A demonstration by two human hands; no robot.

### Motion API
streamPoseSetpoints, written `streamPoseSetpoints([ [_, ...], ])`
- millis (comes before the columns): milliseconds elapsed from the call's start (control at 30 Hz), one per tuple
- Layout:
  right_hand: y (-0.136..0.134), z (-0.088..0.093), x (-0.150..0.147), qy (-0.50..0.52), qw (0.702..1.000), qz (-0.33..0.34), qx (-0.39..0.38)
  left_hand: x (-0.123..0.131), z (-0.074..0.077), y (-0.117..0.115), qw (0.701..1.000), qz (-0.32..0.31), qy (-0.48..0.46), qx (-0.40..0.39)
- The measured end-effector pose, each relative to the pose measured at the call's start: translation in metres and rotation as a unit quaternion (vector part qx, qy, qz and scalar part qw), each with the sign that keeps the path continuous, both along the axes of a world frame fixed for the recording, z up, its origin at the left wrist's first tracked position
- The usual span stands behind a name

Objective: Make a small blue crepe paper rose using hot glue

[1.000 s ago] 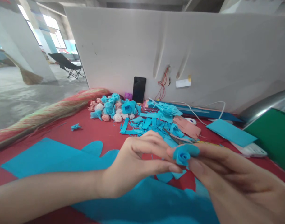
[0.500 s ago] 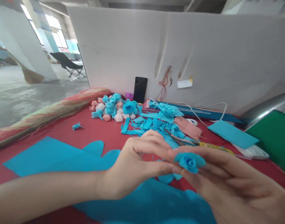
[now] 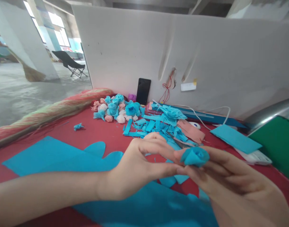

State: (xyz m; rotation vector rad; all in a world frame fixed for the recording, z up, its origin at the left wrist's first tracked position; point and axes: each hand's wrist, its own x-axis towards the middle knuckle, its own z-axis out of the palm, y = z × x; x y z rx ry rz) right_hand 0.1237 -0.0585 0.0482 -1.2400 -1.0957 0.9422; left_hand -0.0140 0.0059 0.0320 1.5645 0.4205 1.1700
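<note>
A small rolled blue paper rose (image 3: 195,156) is held just above the red table (image 3: 101,134) between both hands. My left hand (image 3: 139,165) pinches its left side and base with thumb and fingers. My right hand (image 3: 231,186) is closed around its right side and underside, fingers wrapped under it. A large blue paper sheet (image 3: 64,157) with scalloped cuts lies beneath my hands and forearm.
A pile of finished blue, pink and white paper roses (image 3: 116,108) and blue paper strips (image 3: 156,124) lies behind. A black phone (image 3: 143,91) leans on the white board. Pink paper (image 3: 191,130), a blue card (image 3: 235,138), a white cable (image 3: 205,110) and green sheet (image 3: 276,142) lie at the right.
The rose has been turned between my fingers and lifted slightly; its spiral faced the camera half a second ago and now tilts upward. Both hands stayed in place.
</note>
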Motion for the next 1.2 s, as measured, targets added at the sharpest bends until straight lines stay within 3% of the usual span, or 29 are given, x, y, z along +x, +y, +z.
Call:
streamPoseSetpoints([
  [333, 0.008, 0.003, -0.007, 0.052, 0.999, 0.007, -0.005, -0.002, 0.004, 0.002, 0.999, 0.0, 0.03, 0.037],
  [533, 0.01, 0.001, -0.003, 0.083, 0.995, -0.042, -0.025, -0.002, 0.005, 0.001, 0.998, 0.015, 0.058, 0.01],
  [767, 0.016, 0.005, 0.007, 0.118, 0.992, 0.025, -0.032, -0.007, 0.017, 0.005, 0.996, 0.048, 0.072, -0.025],
  [867, 0.015, 0.004, 0.011, 0.114, 0.993, 0.028, -0.033, -0.011, 0.023, 0.006, 0.995, 0.066, 0.066, 0.02],
  [967, 0.014, 0.001, 0.014, 0.114, 0.992, 0.04, -0.036, -0.012, 0.027, 0.004, 0.995, 0.045, 0.076, 0.053],
  [1200, 0.012, 0.0, 0.006, 0.124, 0.989, 0.063, -0.054, -0.009, 0.032, -0.001, 0.993, -0.023, 0.056, -0.102],
])
